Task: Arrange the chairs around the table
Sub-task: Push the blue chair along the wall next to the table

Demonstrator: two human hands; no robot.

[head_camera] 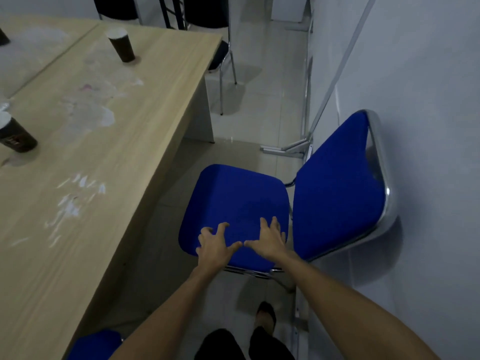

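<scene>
Facing the table (109, 152), blue chair (235, 203), backrest against wall, 2 hands spread on seat

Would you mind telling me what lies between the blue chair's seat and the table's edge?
Only bare tiled floor separates the blue chair's seat from the table, as the head view shows.

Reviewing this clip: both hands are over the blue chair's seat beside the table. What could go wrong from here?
1. The blue chair has its backrest close to the wall; turning it may scrape the chrome frame there.
2. Left hand and right hand are spread over the seat's near edge, not gripping the frame, so they could slip.
3. Pushing hard could bump the table and jostle the paper cup.
</scene>
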